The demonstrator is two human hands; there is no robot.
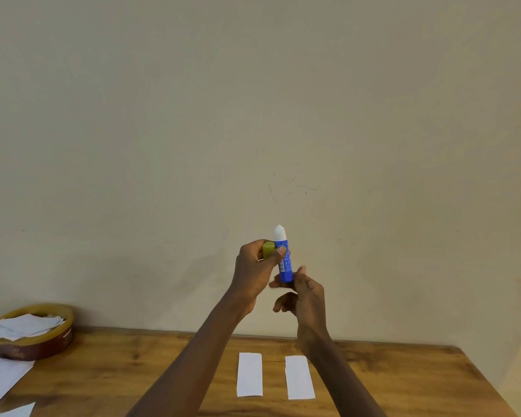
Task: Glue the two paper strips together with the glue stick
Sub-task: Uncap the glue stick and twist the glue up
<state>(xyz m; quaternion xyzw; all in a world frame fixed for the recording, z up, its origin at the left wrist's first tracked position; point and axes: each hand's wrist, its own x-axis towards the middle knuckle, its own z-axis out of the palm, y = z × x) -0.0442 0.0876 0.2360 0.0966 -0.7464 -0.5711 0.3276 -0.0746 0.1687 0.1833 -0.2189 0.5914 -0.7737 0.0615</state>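
Observation:
Two white paper strips lie side by side on the wooden table, the left strip point(249, 374) and the right strip point(300, 377), a small gap between them. Above them I hold a blue glue stick point(284, 261) upright in front of the wall, its white glue extended at the top. My left hand point(254, 272) holds the yellow-green cap point(268, 249) and its thumb presses on the blue tube. My right hand point(306, 293) pinches the bottom end of the tube between thumb and fingers.
A round brown and yellow tin point(39, 335) filled with paper scraps stands at the far left of the table point(403, 380). Loose white sheets point(0, 380) lie in front of it. A plain beige wall rises behind the table's back edge.

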